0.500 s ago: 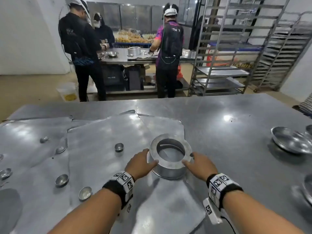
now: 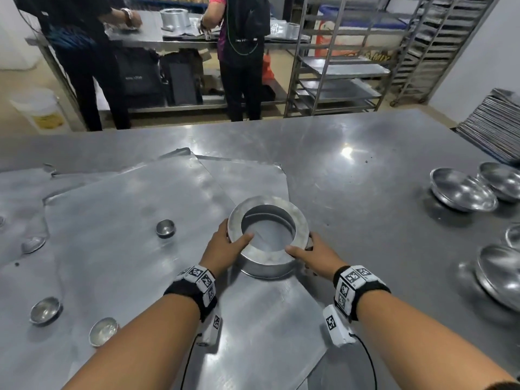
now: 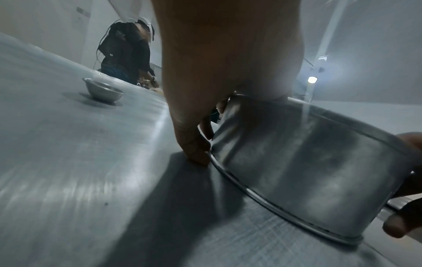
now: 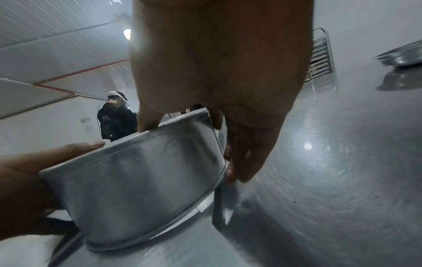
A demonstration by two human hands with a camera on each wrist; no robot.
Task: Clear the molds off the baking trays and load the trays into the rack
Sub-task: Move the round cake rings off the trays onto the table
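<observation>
A wide steel surface (image 2: 351, 175) is filling the near half of a bakery workroom, with two people standing at a second bench (image 2: 152, 38) beyond it and two tall tray racks, the nearer rack (image 2: 334, 66) holding a few trays, standing to the right. Several flat baking trays (image 2: 112, 220) are lying overlapped on the left part of the surface; the exact number cannot be told. One large ring mold (image 2: 268, 237) is sitting on the top tray near its right edge. At least three small cup molds (image 2: 165, 228) are resting on the trays to the left, with more partly cut off at the frame edge. Four shallow round pans (image 2: 463, 190) are lying on the bare surface at the right. The left hand (image 2: 222, 249) is gripping the ring mold's left wall, thumb over the rim, fingers (image 3: 194, 144) curled down its outside. The right hand (image 2: 312, 256) is gripping the opposite wall likewise, fingers (image 4: 246, 153) spread down the side.
</observation>
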